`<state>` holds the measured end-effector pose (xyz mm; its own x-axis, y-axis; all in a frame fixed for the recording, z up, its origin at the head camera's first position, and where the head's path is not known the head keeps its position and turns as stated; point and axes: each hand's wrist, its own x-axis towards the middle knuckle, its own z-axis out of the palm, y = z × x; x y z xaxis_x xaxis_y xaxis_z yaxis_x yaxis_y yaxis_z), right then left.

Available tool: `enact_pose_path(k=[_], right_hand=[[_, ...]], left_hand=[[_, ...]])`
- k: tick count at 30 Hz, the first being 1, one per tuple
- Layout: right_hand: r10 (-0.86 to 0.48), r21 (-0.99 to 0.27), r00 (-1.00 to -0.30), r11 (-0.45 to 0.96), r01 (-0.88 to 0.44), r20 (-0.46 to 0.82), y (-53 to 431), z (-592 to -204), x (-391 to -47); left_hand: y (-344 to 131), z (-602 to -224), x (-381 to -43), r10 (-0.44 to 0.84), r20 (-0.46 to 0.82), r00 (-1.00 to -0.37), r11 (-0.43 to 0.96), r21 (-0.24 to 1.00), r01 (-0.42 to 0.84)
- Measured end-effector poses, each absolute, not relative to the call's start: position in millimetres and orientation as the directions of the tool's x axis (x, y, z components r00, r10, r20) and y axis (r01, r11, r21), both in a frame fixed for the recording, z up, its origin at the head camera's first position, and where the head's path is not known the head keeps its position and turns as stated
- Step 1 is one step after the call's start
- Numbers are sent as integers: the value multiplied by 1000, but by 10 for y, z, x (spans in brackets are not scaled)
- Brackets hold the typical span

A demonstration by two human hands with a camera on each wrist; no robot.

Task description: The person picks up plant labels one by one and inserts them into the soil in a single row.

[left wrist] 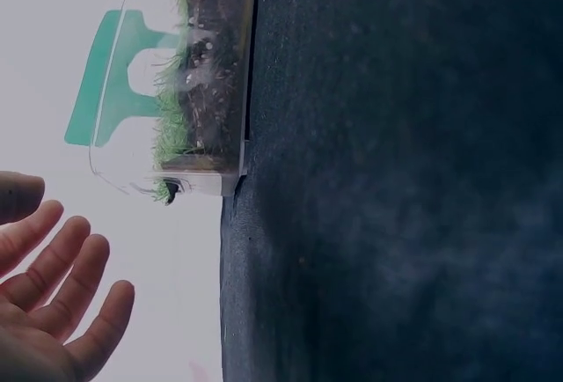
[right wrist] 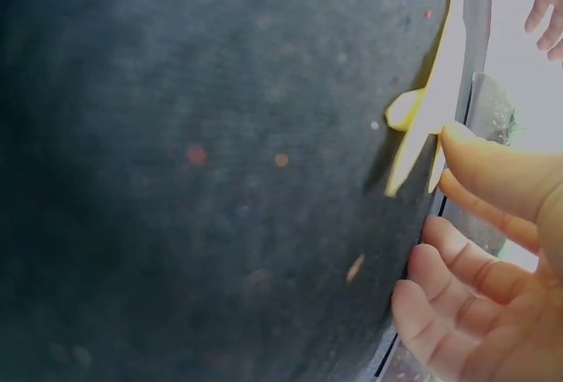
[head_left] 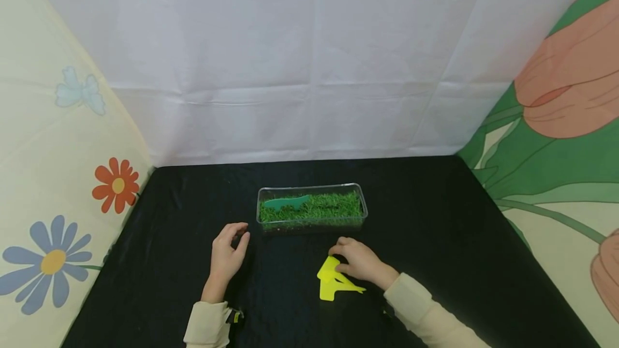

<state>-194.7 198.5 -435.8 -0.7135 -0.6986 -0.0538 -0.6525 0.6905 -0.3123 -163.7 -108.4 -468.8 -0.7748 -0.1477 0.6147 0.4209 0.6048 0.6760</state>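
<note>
My right hand (head_left: 359,259) pinches one of the yellow T-shaped plant labels (head_left: 329,270) between thumb and forefinger. Beneath it another yellow label (head_left: 328,290) lies on the black cloth, its pointed stem toward the right. The right wrist view shows the thumb against the edge of the yellow labels (right wrist: 431,105), with the other fingers loosely bent. My left hand (head_left: 228,254) hovers at the front left of the clear tray, holding nothing, its fingers apart in the left wrist view. Green plant labels (head_left: 287,203) stand in the grass (head_left: 336,205) at the tray's left part.
The clear plastic tray (head_left: 309,220) of grass and soil stands mid-table, beyond both hands. Black cloth (head_left: 435,219) covers the table. A white sheet (head_left: 309,69) hangs behind, with flower-printed cloths (head_left: 53,262) at both sides.
</note>
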Motion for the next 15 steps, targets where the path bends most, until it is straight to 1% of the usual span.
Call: enact_pose_path(k=[4,11,15], right_hand=[[-700,-303,-711,693,-655,-64,1979,-4361,-1959],[-682,-336,-711,719,-608,-172,1928,-4309,-2010],[-665,-369,-719,732,-573,-204,1914,-4308,-2022]], left_hand=[[-1082,-4692,-1637,-140,613,-777,605,675,423],[-1064,-4690,-1630,-137,607,-783,611,674,415],[-1060,-4684,-1623,-135,595,-792,609,680,408]])
